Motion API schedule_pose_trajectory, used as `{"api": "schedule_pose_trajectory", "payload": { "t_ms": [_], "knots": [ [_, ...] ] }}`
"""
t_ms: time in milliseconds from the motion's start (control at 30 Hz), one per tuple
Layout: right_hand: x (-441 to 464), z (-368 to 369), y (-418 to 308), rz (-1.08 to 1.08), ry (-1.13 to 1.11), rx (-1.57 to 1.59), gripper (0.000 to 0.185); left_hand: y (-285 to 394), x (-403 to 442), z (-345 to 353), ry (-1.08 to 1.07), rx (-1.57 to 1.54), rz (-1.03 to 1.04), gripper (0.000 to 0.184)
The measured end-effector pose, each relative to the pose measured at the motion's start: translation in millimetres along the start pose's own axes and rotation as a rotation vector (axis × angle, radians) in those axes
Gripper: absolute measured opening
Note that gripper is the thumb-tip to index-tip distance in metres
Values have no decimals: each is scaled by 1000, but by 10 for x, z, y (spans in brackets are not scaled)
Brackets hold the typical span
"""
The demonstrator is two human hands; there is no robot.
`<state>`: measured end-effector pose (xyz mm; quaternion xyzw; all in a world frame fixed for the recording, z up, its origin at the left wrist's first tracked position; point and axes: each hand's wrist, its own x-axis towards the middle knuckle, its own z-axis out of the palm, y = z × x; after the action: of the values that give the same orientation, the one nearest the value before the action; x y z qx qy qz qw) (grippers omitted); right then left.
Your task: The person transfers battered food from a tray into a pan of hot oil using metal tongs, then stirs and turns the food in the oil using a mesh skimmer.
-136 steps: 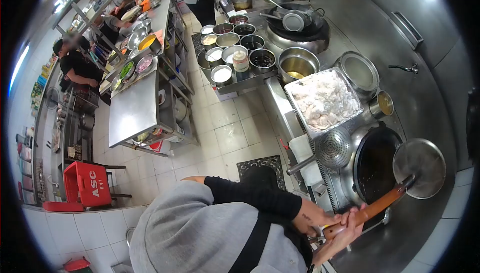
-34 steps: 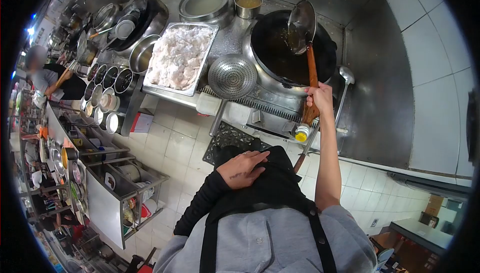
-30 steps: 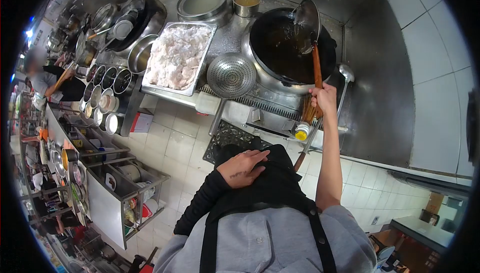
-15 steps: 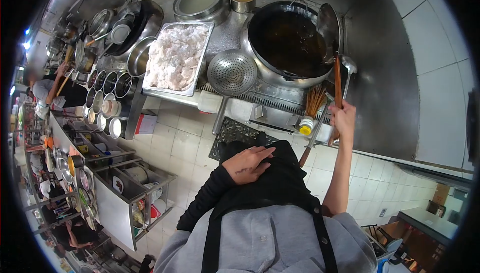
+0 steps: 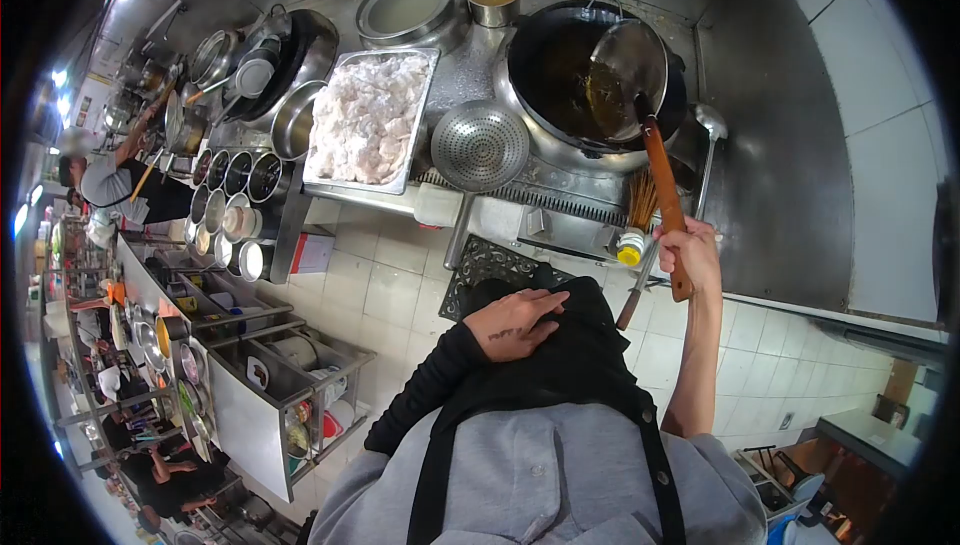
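My right hand [image 5: 690, 253] grips the wooden handle of a round mesh skimmer [image 5: 628, 75]. The skimmer's head is over the right part of a black wok [image 5: 548, 75] that holds dark liquid. My left hand [image 5: 515, 325] rests on the black apron at my front, fingers stretched out, holding nothing. Left of the wok a perforated ladle [image 5: 480, 145] lies with its handle toward me. A metal tray [image 5: 408, 173] of white-coated pieces [image 5: 368, 120] stands farther left. Just left of my right hand are a bamboo brush [image 5: 642, 200] and a yellow-capped bottle [image 5: 630, 247].
A long ladle [image 5: 710, 125] leans right of the wok. Behind stand a lidded pot [image 5: 405, 10] and a small pot of yellowish liquid [image 5: 494, 0]. Sauce pots [image 5: 238, 173] and a steel worktable [image 5: 245, 410] are at left. A co-worker [image 5: 110, 183] stands at the far left.
The skimmer has swung from the wok's right rim back over the liquid, and more of its mesh face shows. My left hand stays on the apron. The view has shifted slightly.
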<state>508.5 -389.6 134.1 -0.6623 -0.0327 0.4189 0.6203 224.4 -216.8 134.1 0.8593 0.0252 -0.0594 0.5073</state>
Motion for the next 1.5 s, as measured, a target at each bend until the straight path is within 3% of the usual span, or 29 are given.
{"api": "schedule_pose_trajectory", "payload": {
  "t_ms": [533, 833, 1100, 1233, 1333, 1500],
  "knots": [
    [349, 562, -49, 15, -194, 173, 20, -351, -22, 141, 13, -247, -48, 46],
    [705, 517, -262, -118, -92, 71, 11, -373, -86, 159, 59, -229, -73, 45],
    [449, 185, -433, -263, 137, -134, 11, -392, -110, 188, 87, -236, -94, 44],
    [218, 11, -383, -248, 126, 5, 15, -392, -56, 187, 52, -222, -85, 45],
    [63, -3, -226, -248, 69, 181, 31, -391, -8, 178, 24, -219, -72, 46],
    [-24, 138, 229, -293, -239, 595, 33, -377, 26, 155, -41, -229, -74, 47]
  ]
}}
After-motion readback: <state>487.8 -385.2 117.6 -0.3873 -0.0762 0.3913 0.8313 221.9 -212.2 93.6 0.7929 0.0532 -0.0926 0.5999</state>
